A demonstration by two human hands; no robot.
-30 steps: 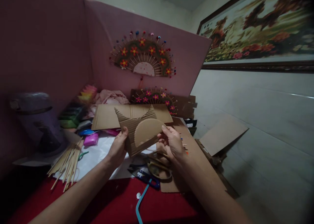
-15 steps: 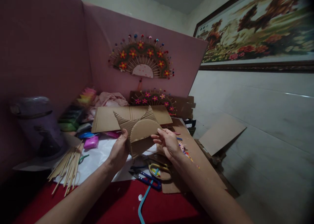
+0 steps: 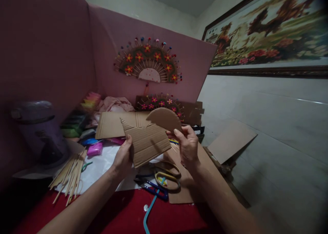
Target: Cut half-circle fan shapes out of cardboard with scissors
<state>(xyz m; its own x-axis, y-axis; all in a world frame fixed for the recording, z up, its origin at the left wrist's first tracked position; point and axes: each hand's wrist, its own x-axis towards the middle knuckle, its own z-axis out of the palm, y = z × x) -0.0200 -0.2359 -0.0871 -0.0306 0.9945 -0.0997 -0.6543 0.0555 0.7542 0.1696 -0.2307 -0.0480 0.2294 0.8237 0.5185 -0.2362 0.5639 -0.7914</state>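
My left hand [image 3: 124,155] grips the left edge of a corrugated cardboard offcut [image 3: 148,143] with a curved cut along its top and a pointed corner. Between the thumb and fingers of my right hand [image 3: 188,146] is a half-round cardboard piece [image 3: 166,118], raised above the offcut's right side and partly overlapping it in view. Scissors with gold-coloured handles [image 3: 167,181] lie below the offcut. Beside them are blue thread snips [image 3: 153,189] and a light-blue strip [image 3: 150,208]. A larger cardboard sheet [image 3: 109,124] lies behind my hands.
Thin wooden sticks [image 3: 69,174] are piled at left near a purple flask [image 3: 42,131]. A decorated fan [image 3: 147,61] hangs on the pink panel [image 3: 194,63]; a second fan [image 3: 160,102] stands below it. Brown board [image 3: 184,193] covers the right side of the red table [image 3: 115,210].
My right hand has lifted the half-round piece up and to the right, off the face of the offcut. The offcut has turned slightly in my left hand.
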